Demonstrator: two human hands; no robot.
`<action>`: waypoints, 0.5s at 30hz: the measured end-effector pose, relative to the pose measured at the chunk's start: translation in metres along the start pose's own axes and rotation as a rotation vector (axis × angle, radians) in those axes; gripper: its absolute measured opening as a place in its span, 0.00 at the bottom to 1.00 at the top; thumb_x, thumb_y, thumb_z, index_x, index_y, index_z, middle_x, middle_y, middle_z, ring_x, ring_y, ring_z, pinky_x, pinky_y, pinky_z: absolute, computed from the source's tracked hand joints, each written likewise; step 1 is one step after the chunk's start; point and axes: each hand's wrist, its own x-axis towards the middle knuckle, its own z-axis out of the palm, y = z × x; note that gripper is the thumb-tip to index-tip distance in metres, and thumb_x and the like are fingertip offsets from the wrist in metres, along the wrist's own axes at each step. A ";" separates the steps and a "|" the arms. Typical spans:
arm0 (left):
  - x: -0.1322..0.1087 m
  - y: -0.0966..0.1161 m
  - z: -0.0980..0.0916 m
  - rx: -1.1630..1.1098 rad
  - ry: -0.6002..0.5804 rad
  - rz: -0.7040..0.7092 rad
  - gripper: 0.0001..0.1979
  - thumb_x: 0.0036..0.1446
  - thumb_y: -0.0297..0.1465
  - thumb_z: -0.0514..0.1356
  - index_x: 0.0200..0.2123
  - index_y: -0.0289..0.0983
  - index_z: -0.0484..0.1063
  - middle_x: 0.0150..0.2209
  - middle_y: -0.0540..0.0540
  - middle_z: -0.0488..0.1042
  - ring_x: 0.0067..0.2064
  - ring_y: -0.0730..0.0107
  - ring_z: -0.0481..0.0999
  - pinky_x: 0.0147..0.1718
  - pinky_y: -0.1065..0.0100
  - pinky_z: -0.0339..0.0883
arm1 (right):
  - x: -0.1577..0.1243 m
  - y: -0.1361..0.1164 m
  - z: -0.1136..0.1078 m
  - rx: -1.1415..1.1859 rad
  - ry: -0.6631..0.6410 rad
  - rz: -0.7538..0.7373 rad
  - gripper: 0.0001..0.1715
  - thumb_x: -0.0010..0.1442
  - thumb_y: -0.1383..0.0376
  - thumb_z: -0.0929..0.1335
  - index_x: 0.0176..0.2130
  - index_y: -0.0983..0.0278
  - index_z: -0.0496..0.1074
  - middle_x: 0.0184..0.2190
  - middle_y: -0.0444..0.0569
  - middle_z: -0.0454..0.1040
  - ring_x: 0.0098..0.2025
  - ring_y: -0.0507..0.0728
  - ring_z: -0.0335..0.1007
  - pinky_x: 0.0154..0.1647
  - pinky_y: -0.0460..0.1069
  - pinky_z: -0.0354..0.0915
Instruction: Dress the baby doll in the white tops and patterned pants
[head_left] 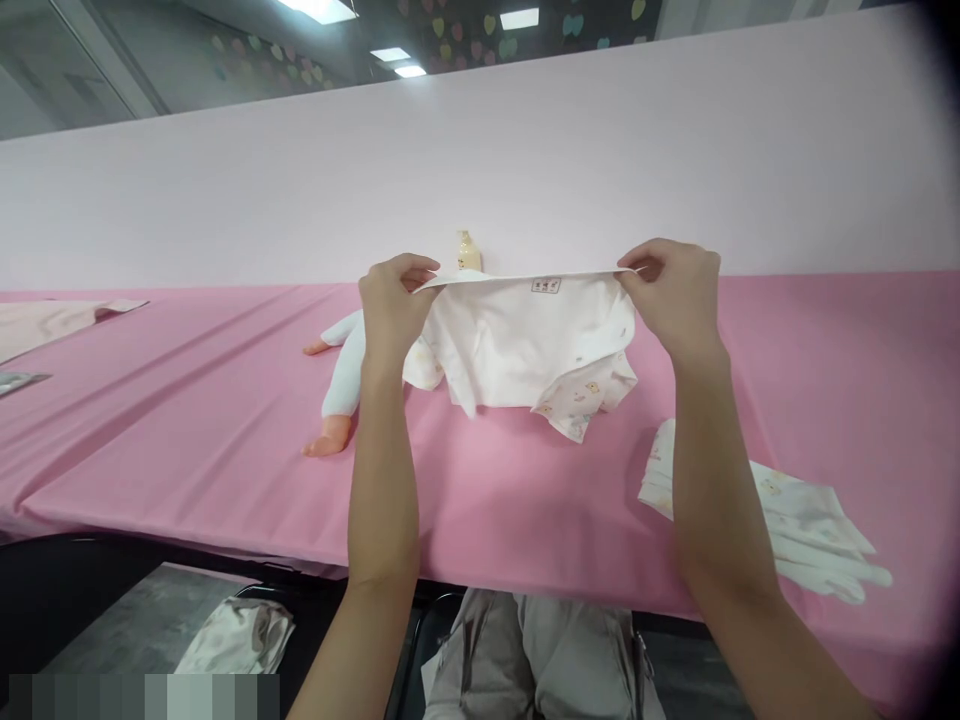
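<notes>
White baby shirt (517, 345) held up by its collar edge above the pink table (187, 420), hem brushing the cloth. Left hand (390, 305) and right hand (671, 290) each pinch a corner between fingers. Risk: thin pinch slips, shirt drops onto the doll (341, 375) just behind. Folded clothes (795, 520) lie to the right.

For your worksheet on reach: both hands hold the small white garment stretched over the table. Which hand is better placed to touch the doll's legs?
Probably the left hand: the doll's legs lie right beside it, while the right hand grips the white garment at its far edge.
</notes>
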 end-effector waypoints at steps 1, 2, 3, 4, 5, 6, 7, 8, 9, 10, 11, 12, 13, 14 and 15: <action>0.000 -0.001 -0.003 -0.068 -0.012 -0.037 0.10 0.48 0.28 0.61 0.36 0.39 0.75 0.34 0.48 0.75 0.39 0.66 0.73 0.42 0.65 0.66 | 0.001 0.005 0.000 -0.027 -0.001 0.023 0.06 0.54 0.67 0.66 0.33 0.61 0.73 0.31 0.48 0.74 0.35 0.58 0.70 0.42 0.57 0.65; 0.000 -0.002 -0.007 -0.139 -0.020 -0.075 0.10 0.48 0.29 0.62 0.36 0.39 0.76 0.34 0.48 0.75 0.39 0.66 0.73 0.41 0.64 0.67 | 0.002 0.009 0.000 -0.049 -0.005 0.049 0.05 0.53 0.66 0.67 0.32 0.62 0.74 0.30 0.49 0.74 0.34 0.59 0.70 0.42 0.58 0.66; 0.000 -0.004 -0.011 -0.207 -0.024 -0.112 0.10 0.48 0.30 0.62 0.36 0.39 0.76 0.34 0.48 0.75 0.38 0.66 0.73 0.41 0.63 0.67 | 0.002 0.013 -0.001 -0.064 -0.012 0.076 0.04 0.52 0.66 0.68 0.30 0.62 0.74 0.29 0.49 0.74 0.33 0.59 0.70 0.41 0.58 0.66; 0.000 -0.005 -0.014 -0.267 -0.026 -0.147 0.10 0.48 0.31 0.63 0.37 0.39 0.76 0.34 0.48 0.75 0.38 0.65 0.73 0.41 0.62 0.67 | 0.002 0.015 -0.003 -0.070 -0.021 0.098 0.04 0.51 0.66 0.69 0.30 0.63 0.75 0.28 0.49 0.74 0.32 0.58 0.70 0.40 0.58 0.66; 0.000 -0.005 -0.018 -0.316 -0.021 -0.175 0.10 0.48 0.32 0.63 0.37 0.39 0.77 0.34 0.48 0.75 0.38 0.65 0.73 0.41 0.61 0.67 | 0.002 0.016 -0.005 -0.067 -0.029 0.116 0.04 0.50 0.67 0.69 0.30 0.63 0.76 0.27 0.49 0.75 0.32 0.58 0.70 0.39 0.57 0.67; 0.001 -0.005 -0.021 -0.356 -0.011 -0.198 0.10 0.48 0.33 0.64 0.36 0.40 0.77 0.34 0.49 0.75 0.38 0.65 0.73 0.42 0.60 0.66 | 0.001 0.016 -0.008 -0.052 -0.035 0.133 0.04 0.50 0.67 0.69 0.30 0.63 0.76 0.27 0.49 0.75 0.32 0.58 0.70 0.39 0.57 0.67; 0.000 -0.004 -0.023 -0.390 -0.001 -0.215 0.09 0.49 0.33 0.64 0.36 0.40 0.77 0.34 0.50 0.75 0.38 0.65 0.72 0.42 0.59 0.66 | 0.000 0.015 -0.012 -0.024 -0.039 0.148 0.05 0.50 0.68 0.69 0.30 0.63 0.77 0.28 0.49 0.75 0.32 0.57 0.70 0.39 0.56 0.67; 0.000 -0.003 -0.025 -0.418 0.012 -0.224 0.08 0.50 0.33 0.64 0.36 0.40 0.77 0.33 0.50 0.75 0.38 0.66 0.72 0.42 0.59 0.66 | -0.001 0.014 -0.017 0.022 -0.047 0.165 0.06 0.50 0.68 0.69 0.31 0.63 0.77 0.29 0.49 0.76 0.33 0.57 0.71 0.39 0.55 0.67; 0.000 0.000 -0.027 -0.443 0.027 -0.227 0.07 0.50 0.33 0.63 0.35 0.40 0.77 0.32 0.51 0.75 0.37 0.67 0.71 0.41 0.60 0.66 | -0.001 0.011 -0.022 0.080 -0.057 0.182 0.07 0.50 0.69 0.69 0.32 0.63 0.78 0.30 0.50 0.77 0.33 0.56 0.71 0.38 0.54 0.67; -0.001 0.003 -0.029 -0.462 0.043 -0.223 0.07 0.51 0.33 0.63 0.34 0.40 0.77 0.30 0.51 0.74 0.35 0.68 0.70 0.40 0.61 0.66 | -0.002 0.008 -0.027 0.145 -0.067 0.201 0.07 0.50 0.69 0.70 0.33 0.63 0.78 0.32 0.51 0.77 0.34 0.55 0.72 0.37 0.53 0.67; -0.001 0.007 -0.031 -0.473 0.060 -0.215 0.06 0.51 0.33 0.62 0.34 0.40 0.77 0.28 0.51 0.73 0.34 0.70 0.69 0.38 0.63 0.66 | -0.003 0.005 -0.032 0.209 -0.070 0.216 0.08 0.50 0.69 0.70 0.33 0.63 0.78 0.33 0.52 0.77 0.34 0.55 0.72 0.36 0.52 0.67; -0.003 0.012 -0.033 -0.475 0.075 -0.201 0.06 0.51 0.32 0.62 0.34 0.39 0.77 0.27 0.52 0.71 0.32 0.73 0.67 0.36 0.65 0.66 | -0.004 0.002 -0.037 0.270 -0.063 0.220 0.08 0.50 0.69 0.70 0.34 0.63 0.79 0.34 0.53 0.78 0.34 0.54 0.72 0.35 0.51 0.67; -0.005 0.018 -0.036 -0.472 0.091 -0.180 0.07 0.51 0.32 0.61 0.34 0.39 0.77 0.25 0.52 0.69 0.30 0.75 0.65 0.34 0.67 0.65 | -0.005 -0.001 -0.042 0.321 -0.041 0.209 0.09 0.51 0.69 0.70 0.35 0.63 0.79 0.34 0.54 0.78 0.34 0.54 0.72 0.34 0.50 0.66; -0.007 0.023 -0.040 -0.470 0.105 -0.153 0.07 0.51 0.32 0.61 0.34 0.37 0.77 0.25 0.52 0.68 0.29 0.77 0.64 0.33 0.69 0.65 | -0.007 -0.004 -0.047 0.357 0.000 0.180 0.09 0.51 0.69 0.71 0.35 0.63 0.79 0.33 0.55 0.77 0.33 0.54 0.72 0.32 0.50 0.66; -0.010 0.030 -0.044 -0.473 0.124 -0.117 0.08 0.52 0.32 0.60 0.34 0.36 0.76 0.25 0.52 0.66 0.29 0.78 0.63 0.33 0.70 0.64 | -0.008 -0.008 -0.053 0.382 0.058 0.134 0.09 0.51 0.69 0.71 0.36 0.64 0.79 0.32 0.55 0.77 0.31 0.53 0.72 0.30 0.50 0.65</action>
